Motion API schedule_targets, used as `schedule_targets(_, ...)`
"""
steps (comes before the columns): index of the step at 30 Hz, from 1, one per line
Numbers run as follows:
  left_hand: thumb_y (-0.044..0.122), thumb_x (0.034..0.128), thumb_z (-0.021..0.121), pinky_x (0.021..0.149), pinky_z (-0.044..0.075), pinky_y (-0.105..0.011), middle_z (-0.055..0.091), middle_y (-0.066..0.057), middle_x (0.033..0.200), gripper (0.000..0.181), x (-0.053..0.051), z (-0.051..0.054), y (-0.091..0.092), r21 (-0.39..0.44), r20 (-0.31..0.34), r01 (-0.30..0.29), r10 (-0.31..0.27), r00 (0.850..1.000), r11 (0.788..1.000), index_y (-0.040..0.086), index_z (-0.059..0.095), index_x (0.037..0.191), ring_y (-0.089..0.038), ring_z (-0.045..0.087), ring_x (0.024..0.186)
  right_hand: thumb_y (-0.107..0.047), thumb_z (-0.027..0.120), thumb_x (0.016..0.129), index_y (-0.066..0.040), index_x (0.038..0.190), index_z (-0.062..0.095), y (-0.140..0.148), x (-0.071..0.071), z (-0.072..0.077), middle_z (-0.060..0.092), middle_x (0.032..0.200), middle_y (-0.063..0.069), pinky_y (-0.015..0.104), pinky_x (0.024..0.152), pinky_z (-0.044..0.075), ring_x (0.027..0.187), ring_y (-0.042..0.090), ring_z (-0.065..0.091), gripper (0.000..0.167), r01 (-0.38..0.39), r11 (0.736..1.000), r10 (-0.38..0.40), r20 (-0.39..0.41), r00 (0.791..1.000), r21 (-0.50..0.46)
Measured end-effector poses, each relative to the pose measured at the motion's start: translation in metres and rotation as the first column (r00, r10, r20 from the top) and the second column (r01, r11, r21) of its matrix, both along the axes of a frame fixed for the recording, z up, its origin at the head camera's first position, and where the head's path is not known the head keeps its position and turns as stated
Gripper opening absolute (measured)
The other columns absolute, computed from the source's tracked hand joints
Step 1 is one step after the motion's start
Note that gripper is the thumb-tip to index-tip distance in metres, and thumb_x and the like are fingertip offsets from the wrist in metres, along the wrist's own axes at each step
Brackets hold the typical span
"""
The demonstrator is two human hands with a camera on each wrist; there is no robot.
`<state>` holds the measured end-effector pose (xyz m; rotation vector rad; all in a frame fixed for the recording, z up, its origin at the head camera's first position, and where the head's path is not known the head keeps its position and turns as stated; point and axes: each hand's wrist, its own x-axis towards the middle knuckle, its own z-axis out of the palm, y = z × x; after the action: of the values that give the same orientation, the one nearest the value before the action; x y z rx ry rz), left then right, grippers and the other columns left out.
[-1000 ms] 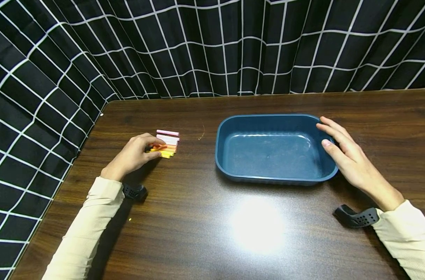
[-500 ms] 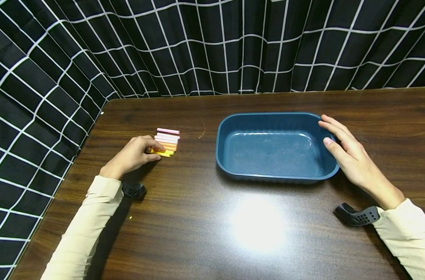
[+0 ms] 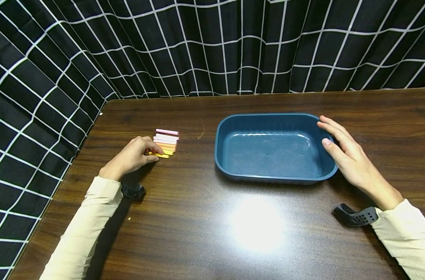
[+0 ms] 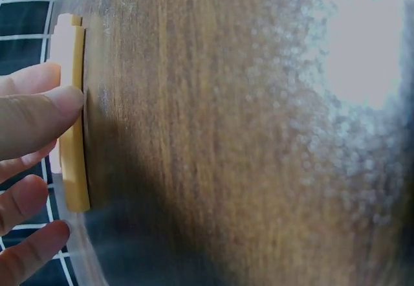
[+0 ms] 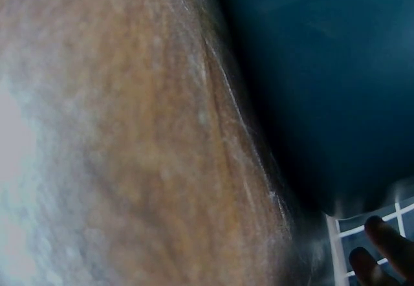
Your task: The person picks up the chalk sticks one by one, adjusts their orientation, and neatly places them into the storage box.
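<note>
My left hand is at a row of pastel chalk sticks, running from pink at the back through pale pink and orange to yellow at the front. Its thumb and fingers pinch the front yellow chalk stick, which lies along the row's near side in the left wrist view. Parts of the yellow sticks are hidden under the fingers. My right hand rests on the right end of a blue plastic bin, fingers extended over its rim. In the right wrist view the bin's wall fills the upper right.
A dark wood-grain table carries everything, with a bright glare in front of the bin. A black grid-patterned curtain hangs behind and to the left. A tiny yellow crumb lies near the left sleeve.
The left fingers have shifted slightly nearer, from over the orange sticks to the front yellow one, uncovering more of the row. The right hand and bin stay put.
</note>
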<state>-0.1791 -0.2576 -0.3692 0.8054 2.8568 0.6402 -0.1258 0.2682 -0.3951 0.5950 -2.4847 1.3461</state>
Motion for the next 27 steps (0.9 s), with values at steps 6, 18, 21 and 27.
schedule_targets(6, 0.001, 0.0804, 0.077, 0.083, 0.046, -0.042, 0.073, -0.010, 0.092, 0.010, 0.001, 0.000, -0.001, -0.026, 0.021, -0.015, 0.016, 1.000, 1.000, 0.005, 0.075, 0.089, -0.027, 0.063, 0.090, -0.003, 0.046, 0.101, 0.003, 0.143, 0.046, 0.000, 0.000, 0.000, 0.035, 0.154, -0.021, 0.003, 0.109, 0.020, 0.140, -0.009, 0.029, 0.042, -0.002, 1.000, 0.002, -0.005, 1.000, -0.010)
schedule_targets(18, 0.000, 0.0853, 0.073, 0.067, 0.046, -0.024, 0.071, -0.006, 0.086, 0.009, 0.003, 0.003, 0.001, -0.028, 0.108, -0.048, 0.051, 0.993, 0.998, 0.003, 0.075, 0.093, -0.011, 0.057, 0.074, -0.003, 0.046, 0.101, 0.003, 0.143, 0.047, 0.001, 0.000, 0.000, 0.035, 0.154, -0.020, 0.003, 0.109, 0.021, 0.140, -0.009, 0.029, 0.042, -0.007, 1.000, 0.007, -0.013, 1.000, -0.014)
schedule_targets(21, 0.001, 0.0857, 0.072, 0.067, 0.046, -0.025, 0.071, -0.005, 0.085, 0.009, 0.004, 0.005, 0.004, -0.039, 0.107, -0.046, 0.050, 0.993, 0.998, 0.003, 0.074, 0.094, -0.010, 0.057, 0.073, -0.004, 0.046, 0.101, 0.003, 0.143, 0.047, 0.001, 0.000, 0.000, 0.035, 0.155, -0.019, 0.002, 0.108, 0.020, 0.140, -0.010, 0.028, 0.042, -0.001, 1.000, 0.001, -0.008, 1.000, -0.005)
schedule_targets(27, 0.002, 0.0844, 0.074, 0.070, 0.050, -0.031, 0.073, -0.007, 0.088, 0.010, 0.004, 0.011, 0.013, -0.024, 0.047, -0.014, 0.016, 0.999, 1.000, 0.003, 0.074, 0.094, -0.013, 0.062, 0.075, -0.004, 0.047, 0.101, 0.002, 0.143, 0.047, 0.000, 0.000, 0.000, 0.033, 0.154, -0.022, 0.002, 0.108, 0.020, 0.140, -0.011, 0.028, 0.042, 0.000, 1.000, 0.000, -0.005, 1.000, 0.001)
